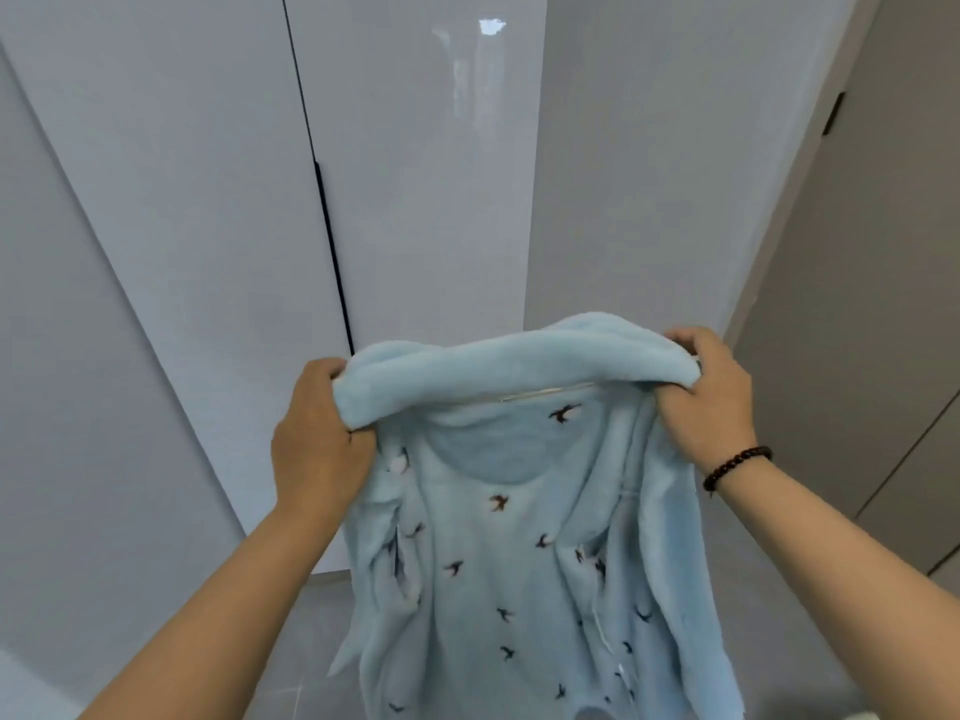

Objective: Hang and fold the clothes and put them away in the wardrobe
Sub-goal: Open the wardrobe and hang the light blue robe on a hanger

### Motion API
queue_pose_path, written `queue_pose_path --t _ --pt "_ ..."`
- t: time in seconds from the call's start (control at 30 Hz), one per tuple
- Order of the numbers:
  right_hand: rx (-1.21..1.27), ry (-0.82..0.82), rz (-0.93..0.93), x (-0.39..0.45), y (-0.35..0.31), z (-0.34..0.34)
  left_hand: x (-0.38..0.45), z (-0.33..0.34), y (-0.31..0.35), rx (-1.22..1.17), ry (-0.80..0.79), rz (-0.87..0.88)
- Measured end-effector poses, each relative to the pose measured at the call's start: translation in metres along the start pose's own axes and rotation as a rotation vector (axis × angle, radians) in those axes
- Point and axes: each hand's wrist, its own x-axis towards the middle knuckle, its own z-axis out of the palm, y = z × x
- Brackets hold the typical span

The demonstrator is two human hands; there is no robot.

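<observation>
**Fleece top held up before closed wardrobe doors**

A pale blue fleece pyjama top with small dark bird motifs (pixel 498 563) hangs in the air in front of glossy white wardrobe doors (pixel 218 200), which are closed. The left hand (pixel 317 439) has its grip clenched on the left end of the folded-over collar; the right hand (pixel 711 392), wearing a dark beaded bracelet (pixel 735 466) at the wrist, grasps the right end. The garment's body and sleeves droop towards the grey tiled floor (pixel 306 657).
</observation>
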Motion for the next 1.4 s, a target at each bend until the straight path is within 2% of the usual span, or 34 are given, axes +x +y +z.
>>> queue_pose_path --t 0.03,0.07,0.1,0.13,0.17,0.27,0.33,0.37,0.43,0.57,0.7,0.8,0.9,1.0,1.03,1.13,1.27,1.4 --pt "-0.057 -0.068 -0.052 -0.006 0.003 0.01 -0.011 0.004 -0.009 0.114 -0.177 -0.066" --pt "-0.205 -0.251 -0.01 -0.015 0.008 0.023 -0.025 0.011 -0.021 0.29 -0.436 -0.12" --pt "-0.389 -0.474 0.091 -0.024 0.014 0.038 -0.036 0.016 -0.034 0.376 -0.669 -0.222" --pt "-0.481 -0.61 0.213 -0.031 0.019 0.054 -0.042 0.017 -0.044 0.341 -0.771 -0.358" --pt "-0.505 -0.647 0.284 -0.036 0.023 0.069 -0.043 0.016 -0.053 0.237 -0.749 -0.498" --pt "-0.379 -0.617 0.357 -0.043 0.021 0.106 -0.033 0.008 -0.061 -0.12 -0.54 -0.865" --pt "-0.157 -0.561 0.503 -0.037 0.017 0.125 -0.022 0.008 -0.056 -0.358 -0.448 -1.014" --pt "-0.038 -0.518 0.569 -0.031 0.014 0.133 -0.016 0.009 -0.051 -0.425 -0.404 -1.03" --pt "0.097 -0.502 0.597 -0.016 0.002 0.146 -0.002 0.013 -0.045 -0.45 -0.358 -0.968" --pt "0.302 -0.586 0.527 0.006 -0.029 0.172 0.014 0.026 -0.035 -0.3 -0.346 -0.658" --pt "0.486 -0.738 0.366 0.027 -0.062 0.195 0.045 0.039 -0.026 -0.44 -0.457 -0.418" --pt "0.685 -0.818 0.274 0.048 -0.076 0.204 0.077 0.046 -0.025 -0.565 -0.447 -0.487" --pt "0.85 -0.89 0.112 0.069 -0.076 0.213 0.109 0.052 -0.035 -0.729 -0.312 -0.57" --pt "0.795 -0.952 -0.172 0.082 -0.081 0.239 0.138 0.062 -0.04 -0.894 -0.212 -0.672" --pt "0.756 -0.95 -0.216 0.086 -0.085 0.25 0.146 0.067 -0.041 -0.926 -0.192 -0.704" --pt "0.705 -0.926 -0.187 0.098 -0.088 0.28 0.165 0.076 -0.05 -0.976 -0.141 -0.753" --pt "0.742 -0.865 -0.072 0.112 -0.084 0.313 0.175 0.074 -0.077 -1.07 -0.18 -0.713" --pt "0.787 -0.743 -0.032 0.132 -0.107 0.346 0.174 0.061 -0.114 -1.385 -0.119 -0.622"
